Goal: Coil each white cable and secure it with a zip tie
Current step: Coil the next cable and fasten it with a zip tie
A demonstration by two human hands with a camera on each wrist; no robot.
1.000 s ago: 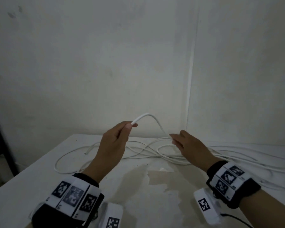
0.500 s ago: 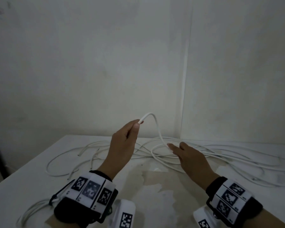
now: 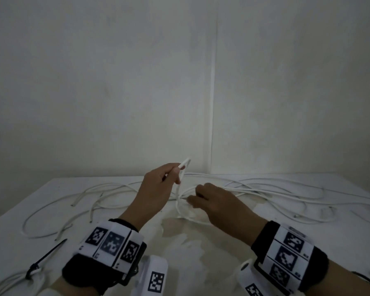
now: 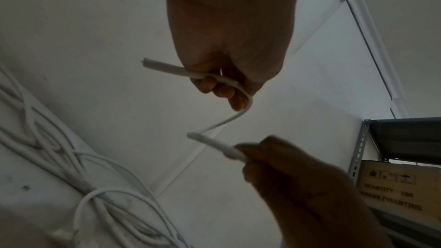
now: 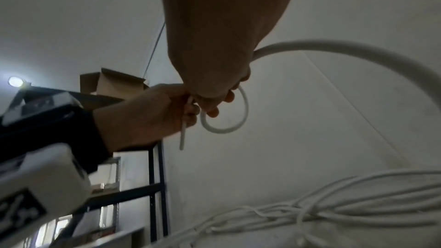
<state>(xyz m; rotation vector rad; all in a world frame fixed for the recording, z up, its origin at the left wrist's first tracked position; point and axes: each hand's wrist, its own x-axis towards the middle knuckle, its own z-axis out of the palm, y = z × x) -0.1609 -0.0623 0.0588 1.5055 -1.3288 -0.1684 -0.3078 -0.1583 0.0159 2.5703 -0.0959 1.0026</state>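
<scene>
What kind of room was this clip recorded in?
Probably a storeroom or workshop corner: a slotted grey metal shelving rack holds a printed brown cardboard carton, and loose white cables sprawl over a worn white table against bare white walls.

On my left wrist [image 3: 107, 251] I wear a black band wrapped by a white strip carrying three square black-and-white fiducial markers side by side. My right wrist [image 3: 286, 255] has the same black band with three markers stacked along a white strip. Under each wrist hangs a white boxy camera housing [image 3: 156, 274] with its own printed marker; the right housing [image 3: 247, 278] shows a round opening.
</scene>
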